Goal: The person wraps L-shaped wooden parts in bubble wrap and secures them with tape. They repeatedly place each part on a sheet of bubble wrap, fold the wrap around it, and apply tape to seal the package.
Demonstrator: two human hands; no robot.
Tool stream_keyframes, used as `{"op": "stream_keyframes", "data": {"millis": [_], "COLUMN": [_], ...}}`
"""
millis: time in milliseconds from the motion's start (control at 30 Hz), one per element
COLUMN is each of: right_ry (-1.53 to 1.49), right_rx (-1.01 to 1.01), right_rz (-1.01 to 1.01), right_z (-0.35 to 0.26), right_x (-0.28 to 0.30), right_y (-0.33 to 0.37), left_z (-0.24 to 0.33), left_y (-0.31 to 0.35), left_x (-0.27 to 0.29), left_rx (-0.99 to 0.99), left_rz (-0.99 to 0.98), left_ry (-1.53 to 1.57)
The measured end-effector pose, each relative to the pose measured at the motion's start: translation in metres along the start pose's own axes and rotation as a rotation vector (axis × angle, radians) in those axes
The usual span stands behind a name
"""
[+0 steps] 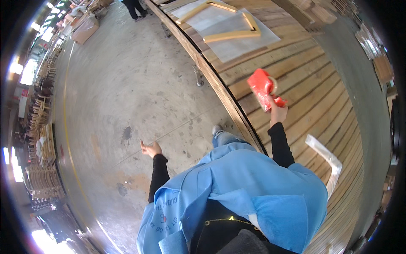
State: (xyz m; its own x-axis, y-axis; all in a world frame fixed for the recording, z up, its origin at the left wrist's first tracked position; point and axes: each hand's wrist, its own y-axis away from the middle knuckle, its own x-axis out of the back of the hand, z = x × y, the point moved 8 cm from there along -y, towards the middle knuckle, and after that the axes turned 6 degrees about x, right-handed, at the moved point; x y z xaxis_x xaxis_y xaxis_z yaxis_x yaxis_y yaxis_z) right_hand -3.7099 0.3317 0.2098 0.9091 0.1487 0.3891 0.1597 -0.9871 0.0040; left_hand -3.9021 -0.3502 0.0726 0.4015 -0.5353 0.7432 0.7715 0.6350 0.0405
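Observation:
My right hand (278,113) is closed around the handle of a red tape dispenser (259,84), held over the slatted wooden table. A roll of tape (274,86) shows at the dispenser's side. Out over the floor to the left, my left hand (151,149) holds nothing, its fingers apart. Farther up the table, two angled wooden frame pieces (232,36) lie on white sheets (228,51). To the right of my right arm rests an L-shaped piece in whitish wrapping (323,153).
The long slatted table (296,78) runs along my right side, its edge close to my body. Concrete floor (110,101) spreads to the left. Stacked wooden parts (42,178) line the far left. A person (133,9) stands at the far end near a cardboard box (86,28).

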Motion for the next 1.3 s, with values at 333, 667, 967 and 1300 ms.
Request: {"op": "stream_keyframes", "data": {"millis": [333,667,967,1300], "right_ry": [-0.065,-0.455,-0.355,-0.012], "right_rx": [0.199,-0.462,-0.207,-0.226], "right_rz": [0.617,-0.233,-0.198,-0.289], "right_z": [0.044,-0.024,-0.199,-0.227], "right_x": [-0.247,-0.562,-0.759,-0.809], "right_y": [-0.089,-0.050,-0.141,-0.205], "left_z": [-0.091,0.301,0.819,0.907], "left_y": [-0.040,-0.310,-0.266,-0.306], "left_x": [-0.112,-0.364,-0.683,-0.816], "left_rx": [0.908,-0.007,-0.858,-1.013], "left_rz": [-0.300,-0.192,-0.537,-0.904], "left_ry": [-0.185,-0.145,-0.235,-0.364]}}
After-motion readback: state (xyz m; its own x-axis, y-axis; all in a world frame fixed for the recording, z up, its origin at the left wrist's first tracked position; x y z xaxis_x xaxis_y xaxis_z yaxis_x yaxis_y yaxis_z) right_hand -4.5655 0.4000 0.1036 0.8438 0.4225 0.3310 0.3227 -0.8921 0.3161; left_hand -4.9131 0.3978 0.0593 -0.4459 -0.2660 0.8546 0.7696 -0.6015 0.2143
